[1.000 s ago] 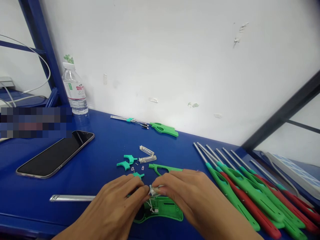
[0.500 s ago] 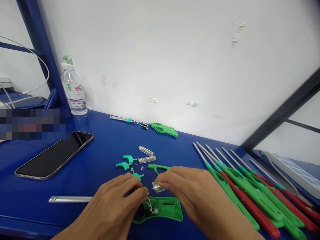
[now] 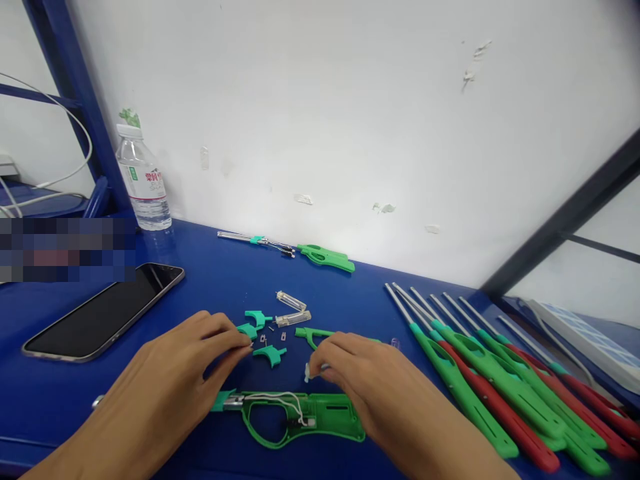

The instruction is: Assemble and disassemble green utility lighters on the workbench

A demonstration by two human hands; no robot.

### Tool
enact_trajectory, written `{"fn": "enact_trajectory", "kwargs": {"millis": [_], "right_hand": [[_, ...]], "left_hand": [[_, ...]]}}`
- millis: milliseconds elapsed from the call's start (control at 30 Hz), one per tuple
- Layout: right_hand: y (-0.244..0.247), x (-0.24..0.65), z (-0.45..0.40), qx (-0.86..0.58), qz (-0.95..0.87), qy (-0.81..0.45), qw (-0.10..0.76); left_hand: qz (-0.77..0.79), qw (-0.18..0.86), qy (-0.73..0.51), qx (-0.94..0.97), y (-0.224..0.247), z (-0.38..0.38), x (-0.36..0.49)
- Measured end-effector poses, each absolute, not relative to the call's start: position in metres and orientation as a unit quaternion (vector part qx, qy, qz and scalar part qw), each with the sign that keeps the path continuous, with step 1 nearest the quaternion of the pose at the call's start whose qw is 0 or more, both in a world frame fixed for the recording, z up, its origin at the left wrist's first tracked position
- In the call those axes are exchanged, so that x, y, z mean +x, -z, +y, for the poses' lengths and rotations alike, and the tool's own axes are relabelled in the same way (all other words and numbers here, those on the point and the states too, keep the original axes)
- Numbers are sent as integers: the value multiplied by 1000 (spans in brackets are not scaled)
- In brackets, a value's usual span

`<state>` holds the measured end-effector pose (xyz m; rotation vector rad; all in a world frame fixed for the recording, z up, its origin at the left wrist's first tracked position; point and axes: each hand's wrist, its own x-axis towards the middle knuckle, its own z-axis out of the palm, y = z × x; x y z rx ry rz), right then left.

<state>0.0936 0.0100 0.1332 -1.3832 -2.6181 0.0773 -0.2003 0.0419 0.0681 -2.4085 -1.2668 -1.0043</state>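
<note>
My left hand [image 3: 200, 360] hovers by the teal lighter triggers, thumb and forefinger pinched. Its fingertips hide part of one trigger [image 3: 247, 331]; whatever they hold is too small to make out. A second trigger [image 3: 270, 354] lies just to their right. My right hand [image 3: 350, 370] is closed round a clear fuel tank [image 3: 307, 372], with only its end showing. Below both hands lies an opened green lighter handle shell [image 3: 335, 413], with white wires [image 3: 285, 397] and a metal tube end [image 3: 233, 401] inside. My left forearm covers most of the tube.
Two clear fuel tanks [image 3: 293, 319], another trigger [image 3: 258, 319] and tiny parts lie beyond. A green shell half [image 3: 306, 333] sits behind my right hand. Several green and red lighters [image 3: 480, 387] fill the right. A phone [image 3: 105, 313] and water bottle [image 3: 145, 183] stand left.
My left hand has moved from the green shell up and left to the triggers, uncovering the wires and tube end. My right hand stays close by, its fuel tank turned and more hidden.
</note>
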Motion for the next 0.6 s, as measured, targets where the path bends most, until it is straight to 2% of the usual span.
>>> {"fn": "enact_trajectory", "kwargs": {"millis": [167, 367, 600], "right_hand": [[-139, 89, 10, -472, -875, -104, 29], [-136, 86, 14, -469, -878, -89, 25], [-134, 86, 11, -454, -890, -43, 2]], "left_hand": [[-443, 120, 321, -828, -58, 48, -199], [-449, 126, 307, -830, -46, 49, -198], [-452, 122, 312, -827, -57, 41, -199]]}}
